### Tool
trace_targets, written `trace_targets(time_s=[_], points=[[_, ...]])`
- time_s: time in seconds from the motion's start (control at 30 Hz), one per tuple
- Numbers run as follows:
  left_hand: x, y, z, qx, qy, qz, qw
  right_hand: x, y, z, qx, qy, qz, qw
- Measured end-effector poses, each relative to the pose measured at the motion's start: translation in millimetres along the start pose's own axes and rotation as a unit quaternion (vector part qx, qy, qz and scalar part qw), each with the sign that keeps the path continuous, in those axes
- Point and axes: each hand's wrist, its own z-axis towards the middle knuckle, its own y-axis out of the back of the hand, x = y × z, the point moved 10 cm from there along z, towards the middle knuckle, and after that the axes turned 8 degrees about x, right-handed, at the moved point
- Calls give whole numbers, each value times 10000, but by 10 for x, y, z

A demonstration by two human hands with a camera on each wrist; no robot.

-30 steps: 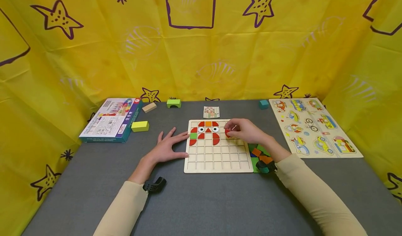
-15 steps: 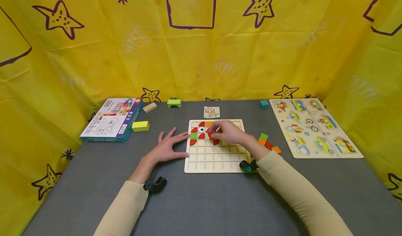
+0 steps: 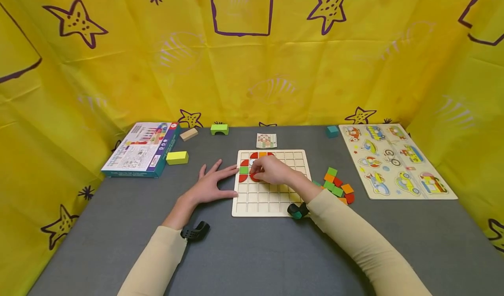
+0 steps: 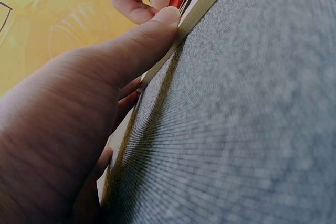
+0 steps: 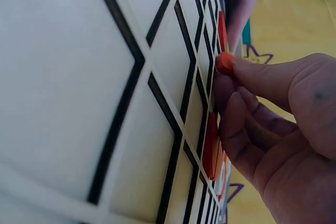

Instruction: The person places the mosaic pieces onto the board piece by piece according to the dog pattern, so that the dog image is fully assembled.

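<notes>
A wooden grid board [image 3: 264, 207] lies on the grey table, with red pieces, an orange piece and a green square [image 3: 244, 170] set in its upper left cells. My right hand [image 3: 271, 170] is over these cells, pinching a red quarter-circle tile [image 5: 224, 63] between thumb and fingers, low over the grid. It covers part of the pattern in the head view. My left hand [image 3: 210, 186] lies spread at the board's left side, fingertips and thumb at the edge. In the left wrist view its thumb [image 4: 167, 17] presses against the board's side.
Several loose coloured tiles [image 3: 336, 190] lie right of the board, partly behind the right forearm. A pattern card [image 3: 266, 141] is behind the board. Blocks, such as a yellow one [image 3: 177, 158], and a box [image 3: 135, 151] stand left; a picture puzzle [image 3: 397, 191] lies right.
My right hand has moved left across the board, carrying the red tile from the right columns to the left ones. The left hand has stayed at the board's edge.
</notes>
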Motion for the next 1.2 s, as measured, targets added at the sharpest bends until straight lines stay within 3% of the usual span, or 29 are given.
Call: trace_targets(time_s=[0.8,1.2], points=[[2,-13,21,37,7,5,10000,-2,-21,27,64,-226,-314,9992],[-22,9,-2,31,15,105,9999,-147,195,-244,-169,-230,172,9994]])
